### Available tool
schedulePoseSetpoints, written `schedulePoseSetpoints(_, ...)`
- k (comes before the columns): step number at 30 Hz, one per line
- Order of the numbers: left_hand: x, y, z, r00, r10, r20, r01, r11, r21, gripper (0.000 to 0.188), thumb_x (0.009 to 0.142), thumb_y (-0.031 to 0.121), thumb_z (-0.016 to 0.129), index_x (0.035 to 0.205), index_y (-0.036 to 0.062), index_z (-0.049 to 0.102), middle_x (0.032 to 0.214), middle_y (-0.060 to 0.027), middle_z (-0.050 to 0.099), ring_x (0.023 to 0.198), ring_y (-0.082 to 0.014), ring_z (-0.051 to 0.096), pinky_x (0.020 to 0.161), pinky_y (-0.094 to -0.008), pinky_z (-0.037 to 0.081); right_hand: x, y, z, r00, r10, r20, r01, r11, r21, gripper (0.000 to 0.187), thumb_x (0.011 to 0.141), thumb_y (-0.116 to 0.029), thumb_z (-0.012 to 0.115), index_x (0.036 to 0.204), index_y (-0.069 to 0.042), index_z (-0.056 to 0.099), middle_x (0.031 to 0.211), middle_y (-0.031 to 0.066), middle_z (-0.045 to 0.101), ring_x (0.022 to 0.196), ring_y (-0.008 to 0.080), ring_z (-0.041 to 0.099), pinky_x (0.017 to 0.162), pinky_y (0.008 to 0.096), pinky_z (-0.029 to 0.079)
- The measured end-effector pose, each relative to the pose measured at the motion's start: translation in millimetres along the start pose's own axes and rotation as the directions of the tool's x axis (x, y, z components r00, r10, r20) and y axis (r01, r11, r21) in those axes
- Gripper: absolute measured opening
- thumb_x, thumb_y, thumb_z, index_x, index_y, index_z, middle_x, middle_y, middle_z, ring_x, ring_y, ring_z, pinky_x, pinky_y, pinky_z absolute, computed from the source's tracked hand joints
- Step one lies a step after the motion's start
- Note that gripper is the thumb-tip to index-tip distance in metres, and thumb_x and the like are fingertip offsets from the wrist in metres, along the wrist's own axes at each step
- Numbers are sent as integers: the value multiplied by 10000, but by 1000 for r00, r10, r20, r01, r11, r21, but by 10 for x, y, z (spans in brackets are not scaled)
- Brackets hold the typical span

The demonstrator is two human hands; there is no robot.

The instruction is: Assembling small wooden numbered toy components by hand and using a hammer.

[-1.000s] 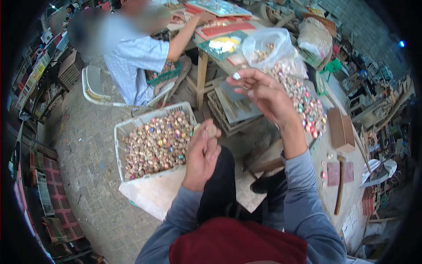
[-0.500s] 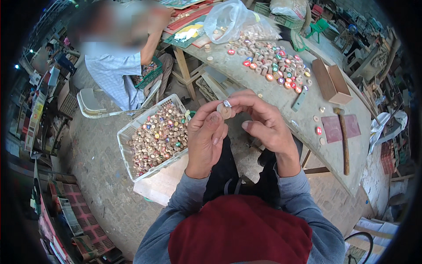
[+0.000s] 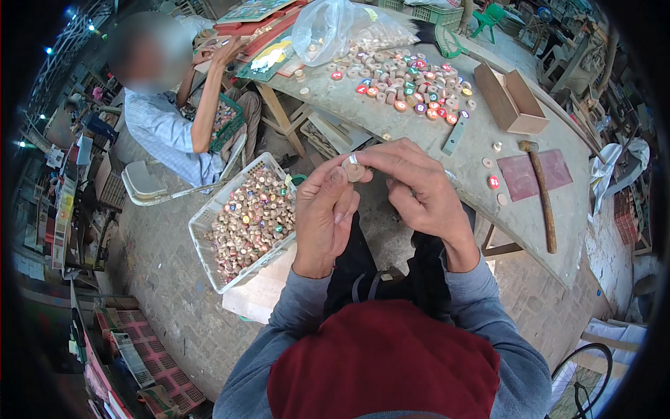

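My left hand (image 3: 322,216) pinches a small round wooden piece (image 3: 354,170) between thumb and fingers, in front of my body. From the other side, the fingers of my right hand (image 3: 427,192) reach over and press against the same piece. The right thumb is bent in below them, off the piece. A small white scrap (image 3: 353,159) shows at the piece's upper edge; whether it is tape or a label I cannot make out. Below and left of my left hand is a white plastic crate (image 3: 202,243) heaped with small wooden pieces, some with coloured faces.
On the table (image 3: 481,171) lie scattered wooden discs (image 3: 412,84), a clear plastic bag (image 3: 321,31), an open wooden box (image 3: 509,98), a green bar (image 3: 455,135), a hammer (image 3: 541,188) and a dark red sheet (image 3: 516,172). Another person (image 3: 164,126) sits at the left with a green basket (image 3: 229,124).
My view has shifted slightly. My right thumb has bent closer to its fingers. The seated person's head and arm have moved. Both hands stay at the wooden piece.
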State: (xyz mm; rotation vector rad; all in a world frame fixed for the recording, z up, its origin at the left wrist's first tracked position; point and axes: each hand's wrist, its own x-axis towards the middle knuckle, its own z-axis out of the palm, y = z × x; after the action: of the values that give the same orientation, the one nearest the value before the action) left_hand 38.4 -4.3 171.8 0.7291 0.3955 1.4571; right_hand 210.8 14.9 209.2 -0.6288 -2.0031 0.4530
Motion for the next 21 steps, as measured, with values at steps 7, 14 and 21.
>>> schedulePoseSetpoints(7,11,-76,47,1000,-6,-9,6,1000,-13,324,975,164,590,1211,-58,590,964,-166,692,480,-8,321,473,-179,278,-75,5,-46,996,-88,-26,84,987,-137,525,654,42,537,1166,-5,642,1084,140,656,975,330,615,884,418,478)
schedulePoseSetpoints(14,22,-119,60,998,-7,-65,6,1000,-24,312,989,160,571,1202,-67,589,764,-21,620,481,-9,306,472,-195,262,-102,-59,-59,991,-135,-20,125,955,-271,484,642,16,587,1120,14,661,1112,140,650,953,320,614,853,413,488)
schedulePoseSetpoints(21,42,-118,90,991,88,-98,-85,996,36,318,982,161,584,1208,-63,580,800,-30,643,490,-3,305,471,-183,265,-159,-60,65,983,-165,-79,127,927,-354,444,631,-6,603,1069,0,676,1157,136,632,978,320,606,844,395,490)
